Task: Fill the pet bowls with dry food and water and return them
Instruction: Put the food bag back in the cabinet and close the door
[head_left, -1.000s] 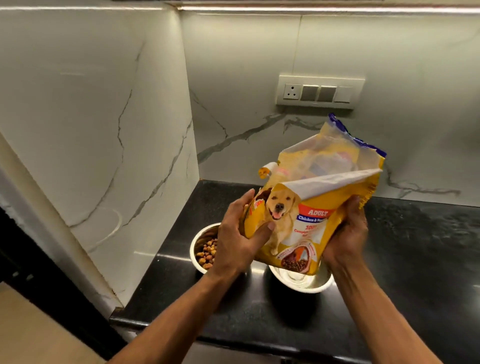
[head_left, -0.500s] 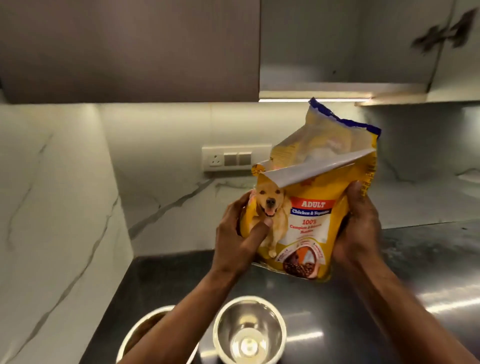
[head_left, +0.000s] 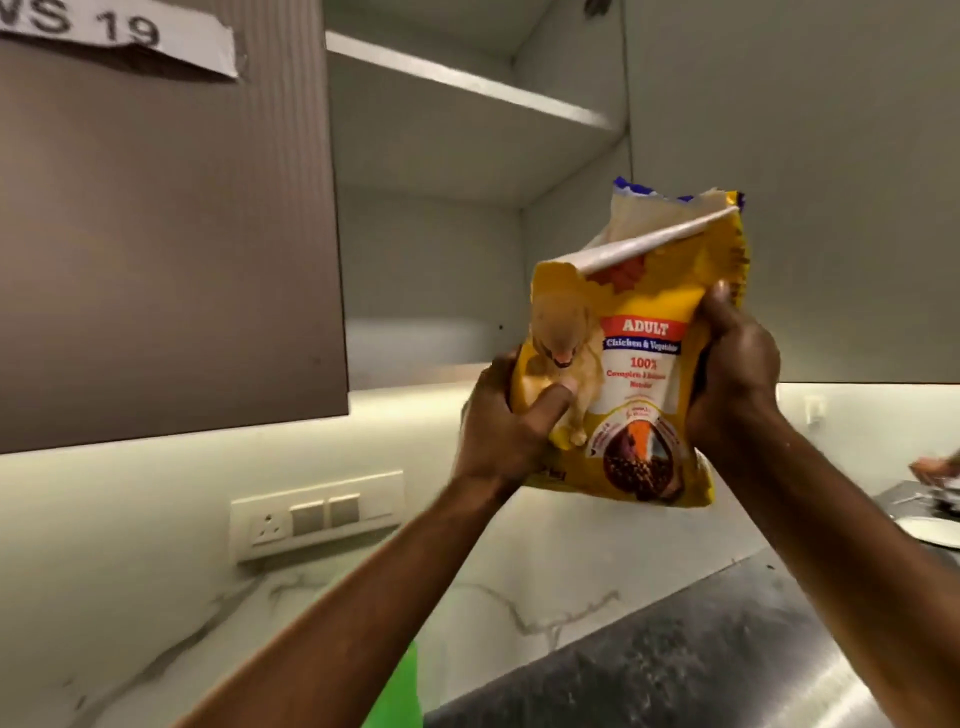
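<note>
While both forearms rise from the bottom edge of the frame, a yellow dog food bag (head_left: 636, 364) is held upright between the two hands at centre right, in front of the open wall cabinet (head_left: 441, 223). The bag's lower left edge is gripped by the left hand (head_left: 501, 434), whose thumb is pressed across the printed puppy while the other fingers are wrapped behind the bag and hidden. The bag's right side is clasped by the right hand (head_left: 737, 374), its fingers curled round the edge and one fingertip seen near the upper right of the label. The torn top of the bag is folded over, so that a pale inner flap is shown slanting across it. Below the hands, a dark speckled countertop (head_left: 701, 649) is seen at the lower right, and a bright green patch (head_left: 400, 691) at the bottom centre cannot be identified. A white plate (head_left: 930, 530) is glimpsed at the right edge. Behind the arms, a white switch panel with a socket (head_left: 317, 514) is mounted on the marbled backsplash (head_left: 130, 597) at the lower left. Farther back, the cabinet's grey shelf (head_left: 467, 83) is seen at the top centre, and a closed brown cabinet door (head_left: 166, 234) carrying a paper label (head_left: 119, 36) fills the upper left. The pet bowls are out of view.
</note>
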